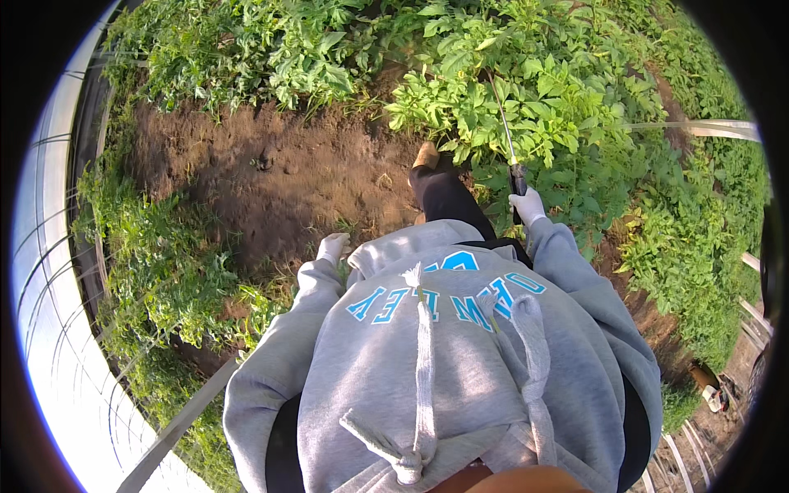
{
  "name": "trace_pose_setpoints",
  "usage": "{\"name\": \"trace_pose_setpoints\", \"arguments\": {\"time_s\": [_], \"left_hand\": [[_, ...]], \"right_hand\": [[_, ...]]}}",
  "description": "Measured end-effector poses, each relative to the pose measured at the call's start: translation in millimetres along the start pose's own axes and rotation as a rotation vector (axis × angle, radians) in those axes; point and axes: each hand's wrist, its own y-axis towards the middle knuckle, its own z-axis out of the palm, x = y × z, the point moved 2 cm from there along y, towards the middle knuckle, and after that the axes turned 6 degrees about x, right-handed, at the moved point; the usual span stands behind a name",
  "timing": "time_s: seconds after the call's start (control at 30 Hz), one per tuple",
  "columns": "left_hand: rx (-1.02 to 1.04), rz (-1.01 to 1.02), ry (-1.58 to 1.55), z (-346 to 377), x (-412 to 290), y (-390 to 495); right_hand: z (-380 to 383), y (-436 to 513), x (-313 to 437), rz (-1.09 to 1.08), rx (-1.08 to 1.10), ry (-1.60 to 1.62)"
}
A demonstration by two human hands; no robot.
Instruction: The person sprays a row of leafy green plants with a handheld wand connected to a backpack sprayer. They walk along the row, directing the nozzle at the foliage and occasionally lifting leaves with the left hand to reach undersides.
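Observation:
My right hand (527, 206), in a white glove, is closed around the black handle of a thin metal wand (506, 126) that looks like a sprayer lance. The wand points away from me, and its far end goes in among the leaves of the green plants (542, 98), where the tip is hard to make out. My left hand (333, 246), also gloved in white, hangs beside my hip over soil and low weeds. Its fingers look curled, but whether they hold anything is not visible.
Bare brown soil (259, 166) lies ahead and to the left. My dark-trousered leg (449, 197) and tan shoe (426, 155) stand at the plants' edge. Pale straps (709, 128) cross the right side. A grey rail (179, 425) and translucent greenhouse sheeting (49, 259) bound the left.

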Motion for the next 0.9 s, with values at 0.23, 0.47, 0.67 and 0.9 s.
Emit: {"name": "trace_pose_setpoints", "arguments": {"time_s": [0.23,0.47,0.67,0.9], "left_hand": [[0.120,0.060,0.193,51,-110,35],[0.137,0.305,0.622,159,-272,75],[0.026,0.425,0.778,273,-362,158],[0.050,0.229,0.165,336,-351,250]], "right_hand": [[-2,-6,-18,0.018,-0.025,0.055],[13,-38,-43,-0.007,-0.057,0.054],[22,-55,-22,0.086,-0.005,0.192],[45,-53,5,0.213,0.042,0.443]]}}
